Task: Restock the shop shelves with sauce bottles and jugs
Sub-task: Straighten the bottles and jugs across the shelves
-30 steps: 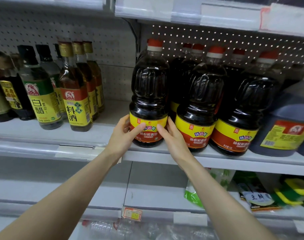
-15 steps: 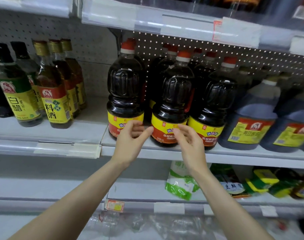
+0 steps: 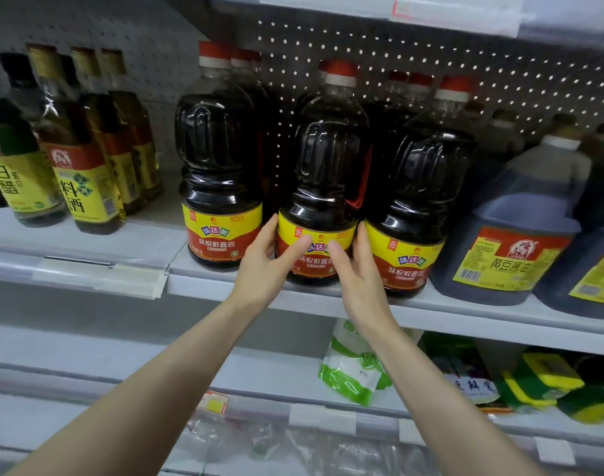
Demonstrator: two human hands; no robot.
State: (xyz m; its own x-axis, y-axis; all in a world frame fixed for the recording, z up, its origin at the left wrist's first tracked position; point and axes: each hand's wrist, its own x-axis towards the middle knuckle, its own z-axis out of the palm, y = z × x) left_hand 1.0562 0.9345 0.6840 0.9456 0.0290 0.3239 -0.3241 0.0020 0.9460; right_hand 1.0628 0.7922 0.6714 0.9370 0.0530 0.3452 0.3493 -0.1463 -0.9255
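Head view: left hand and right hand grip middle bottle.

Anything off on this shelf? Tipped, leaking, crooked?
Nothing looks spilled, tipped or damaged. The left hand and right hand grip the middle soy sauce bottle at its label. Only oddity: the clear tag holder on the left shelf edge looks slightly crooked, though blur makes that uncertain.

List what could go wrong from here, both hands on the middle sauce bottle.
The left hand and right hand hold the middle dark red-capped plastic sauce bottle low, at its label; being tall, it might tip.
It stands near the front edge of the white shelf; a pull could slide it off.
Right-hand fingers sit beside the matching bottle on the right, which could get nudged.
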